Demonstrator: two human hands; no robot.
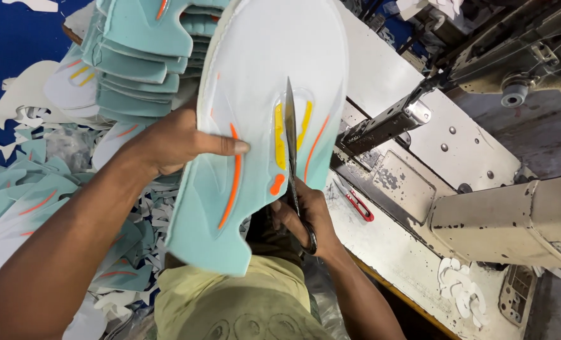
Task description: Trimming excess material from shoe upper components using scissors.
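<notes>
Shoe upper panel [255, 126], teal w/ white centre, orange + yellow strips, held up off the bench [412, 252], roughly chest height, tilted toward camera. Scissors [291, 145] w/ blades lying along the yellow strips [280, 135], tip pointing up near the white area.

Left hand [173, 141] clamped on panel's left edge, thumb across the front, fingers behind. Right hand [305, 217] closed round scissor handles, below panel's lower right edge; panel sits above + left of that grip.

Risks, judged: blade so close to yellow strips could nick them or wander into the teal if panel flexes, since only one edge pinched. Left thumb not far from blade line; slip could catch it. Foam floppy, may fold mid-cut.

Around: stack of same teal panels [142, 56] upper left, offcuts [16, 182] on left, sewing machine [501, 214] at right, red-handled snips [358, 204] on bench.
</notes>
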